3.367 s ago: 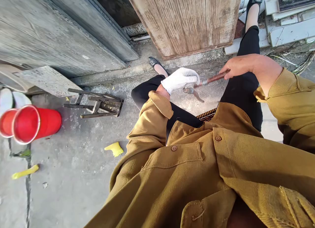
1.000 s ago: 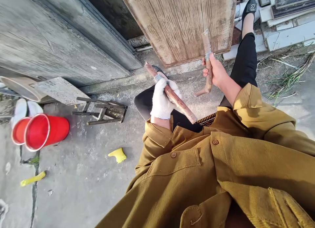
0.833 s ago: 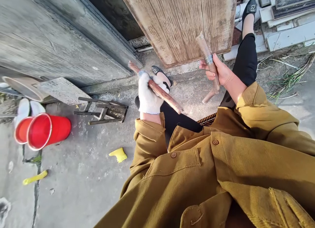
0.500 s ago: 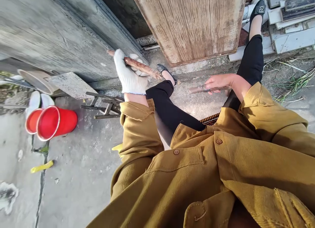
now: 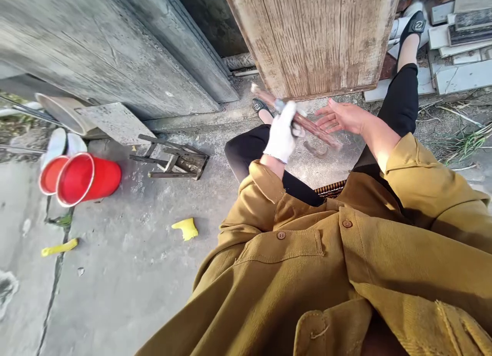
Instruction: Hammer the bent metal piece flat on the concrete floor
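My left hand (image 5: 282, 133), in a white knitted glove, is closed around a reddish-brown wooden stick (image 5: 317, 131) held aslant above my lap. The stick's pale end points up and left; its other end is blurred near my right hand. A small grey piece (image 5: 280, 105) shows against the stick by the gloved fingers; I cannot tell what it is. My bare right hand (image 5: 346, 116) is open, fingers spread towards the stick, and appears to hold nothing. Below the stick is a blurred curved brown piece (image 5: 315, 150), its kind unclear.
A weathered wooden panel (image 5: 315, 38) stands ahead between my feet. To the left are red buckets (image 5: 103, 179), a small wooden stool frame (image 5: 184, 161), a leaning board (image 5: 115, 123) and yellow scraps (image 5: 186, 228) on the concrete. Stacked tiles (image 5: 461, 71) lie at the upper right.
My left hand has moved right with the stick, over my lap. The brownish tool-like piece in my right hand has left its grasp, and those fingers have opened.
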Tool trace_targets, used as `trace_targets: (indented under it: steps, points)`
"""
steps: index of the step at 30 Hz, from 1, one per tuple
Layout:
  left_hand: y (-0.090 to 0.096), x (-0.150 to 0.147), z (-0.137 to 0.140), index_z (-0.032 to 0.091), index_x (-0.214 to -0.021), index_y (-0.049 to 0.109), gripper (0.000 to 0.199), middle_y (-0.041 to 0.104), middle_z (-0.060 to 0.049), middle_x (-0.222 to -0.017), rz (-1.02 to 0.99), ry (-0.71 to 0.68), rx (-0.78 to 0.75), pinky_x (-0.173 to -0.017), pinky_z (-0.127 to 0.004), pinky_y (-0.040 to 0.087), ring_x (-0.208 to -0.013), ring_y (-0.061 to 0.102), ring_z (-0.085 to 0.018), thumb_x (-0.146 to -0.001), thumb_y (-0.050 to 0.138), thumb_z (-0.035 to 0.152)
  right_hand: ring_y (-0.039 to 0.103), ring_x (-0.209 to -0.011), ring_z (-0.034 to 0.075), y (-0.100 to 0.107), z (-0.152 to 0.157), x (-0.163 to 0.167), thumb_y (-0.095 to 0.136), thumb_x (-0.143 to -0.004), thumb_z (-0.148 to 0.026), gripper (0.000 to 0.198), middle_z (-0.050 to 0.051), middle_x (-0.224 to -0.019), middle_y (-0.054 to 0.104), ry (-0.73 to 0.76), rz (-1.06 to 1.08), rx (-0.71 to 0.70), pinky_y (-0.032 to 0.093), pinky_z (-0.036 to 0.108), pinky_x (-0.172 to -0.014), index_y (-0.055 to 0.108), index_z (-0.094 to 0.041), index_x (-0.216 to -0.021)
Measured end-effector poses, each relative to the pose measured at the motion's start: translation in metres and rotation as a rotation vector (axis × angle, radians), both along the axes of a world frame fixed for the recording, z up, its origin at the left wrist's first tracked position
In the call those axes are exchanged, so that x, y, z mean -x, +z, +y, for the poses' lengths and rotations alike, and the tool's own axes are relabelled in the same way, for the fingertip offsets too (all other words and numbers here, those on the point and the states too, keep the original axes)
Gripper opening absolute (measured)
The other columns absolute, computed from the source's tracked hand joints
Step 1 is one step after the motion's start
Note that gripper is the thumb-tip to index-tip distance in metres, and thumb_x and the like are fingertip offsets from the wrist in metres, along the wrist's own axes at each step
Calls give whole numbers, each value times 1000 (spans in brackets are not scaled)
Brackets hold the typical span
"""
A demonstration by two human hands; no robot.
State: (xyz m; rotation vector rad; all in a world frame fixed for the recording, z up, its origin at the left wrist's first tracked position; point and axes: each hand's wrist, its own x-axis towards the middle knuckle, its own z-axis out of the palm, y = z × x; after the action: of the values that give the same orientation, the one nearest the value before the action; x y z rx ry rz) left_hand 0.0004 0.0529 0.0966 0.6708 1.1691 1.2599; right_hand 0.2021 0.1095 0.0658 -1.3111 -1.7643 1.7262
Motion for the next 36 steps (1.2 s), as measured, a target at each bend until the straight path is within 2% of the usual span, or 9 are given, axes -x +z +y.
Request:
trace_targets:
  steps: [4,7,14,18,22,25,28,31,36]
  points:
    - [-30,-28,-9,20,-84,64,42,55,2,-61,135,20,32,-49,-23,43,-51,46,-10,-100,67,59,58,-59,15,13,-22,12,73,-98,-52,35,3,-73,65,118,81,104,47,27,-57,65,-20,-85]
    - [-43,-27,-13,20,-88,63,42,56,2,-63,198,-7,38,-53,-23,43,-53,49,-9,-102,63,59,42,-48,9,11,-35,20,72,-100,-37,34,-3,-61,52,60,57,114,35,23,-46,55,-20,-75]
    - [-60,6,-26,19,-91,66,31,59,0,-70,382,-294,-154,-62,-26,44,-61,52,-11,-101,65,48,40,-48,9,23,-31,5,65,-104,-36,18,-1,-68,55,-16,167,221,31,22,-43,61,-19,-97]
    - [-63,5,-28,19,-84,71,21,58,-1,-65,609,-487,-190,-62,-29,41,-60,50,-14,-96,68,36,44,-53,11,22,-22,-9,56,-107,-37,20,1,-74,59,-32,-31,16,36,24,-50,64,-20,-105]
    - [-61,0,-33,21,-84,73,14,62,-4,-65,585,-566,-235,-66,-33,45,-68,60,-20,-91,71,32,65,-82,24,11,-21,-26,51,-106,-33,26,12,-97,72,-3,-566,-380,47,34,-75,71,-17,-113]
    - [-59,-1,-39,20,-78,73,13,63,-6,-64,565,-627,-253,-64,-34,44,-69,63,-23,-86,76,30,68,-102,34,2,-29,-36,47,-108,-36,39,21,-116,74,27,-903,-524,47,39,-85,68,-15,-133]
    - [-57,-2,-37,19,-74,72,14,62,-5,-62,588,-703,-280,-62,-32,42,-64,60,-20,-83,76,29,70,-108,34,-3,-38,-38,47,-108,-36,42,23,-121,74,182,-1057,-472,48,40,-86,67,-15,-139]
    - [-52,1,-24,17,-74,74,15,60,-2,-62,610,-761,-290,-61,-29,39,-60,53,-14,-83,71,29,71,-105,32,2,-41,-43,59,-104,-30,30,20,-116,76,412,-1068,-392,49,39,-85,78,-17,-123]
    - [-40,14,-9,14,-78,73,13,62,0,-63,527,-754,-233,-56,-25,35,-54,45,-9,-79,74,27,63,-67,15,51,-51,-67,81,-87,-24,19,0,-71,69,618,-598,-98,49,28,-69,84,-22,-106]
